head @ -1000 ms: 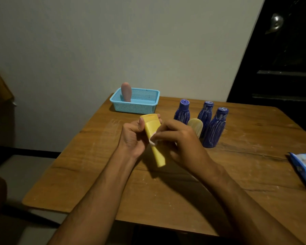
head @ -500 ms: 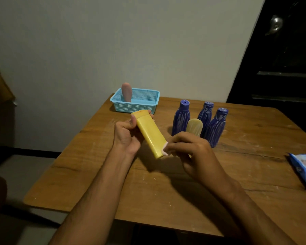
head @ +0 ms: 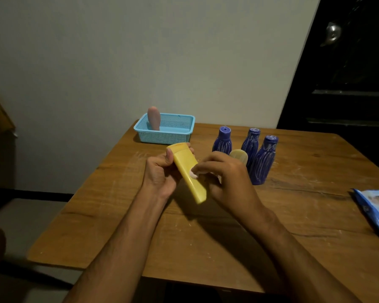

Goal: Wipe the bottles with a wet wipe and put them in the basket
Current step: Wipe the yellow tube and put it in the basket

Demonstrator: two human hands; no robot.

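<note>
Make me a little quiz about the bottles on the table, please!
1. How many blue bottles stand on the table?
2. True or false: the pink bottle is in the basket.
3. Which hand presses the wipe on the yellow bottle: A left, B right?

Key:
1. Three.
2. True: the pink bottle stands inside the basket.
3. B: the right hand rubs the wipe on the yellow bottle; the left hand grips it.

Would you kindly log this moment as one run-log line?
step: wiping | left hand: holds yellow bottle | right hand: presses wet wipe on it | basket: pink bottle
</note>
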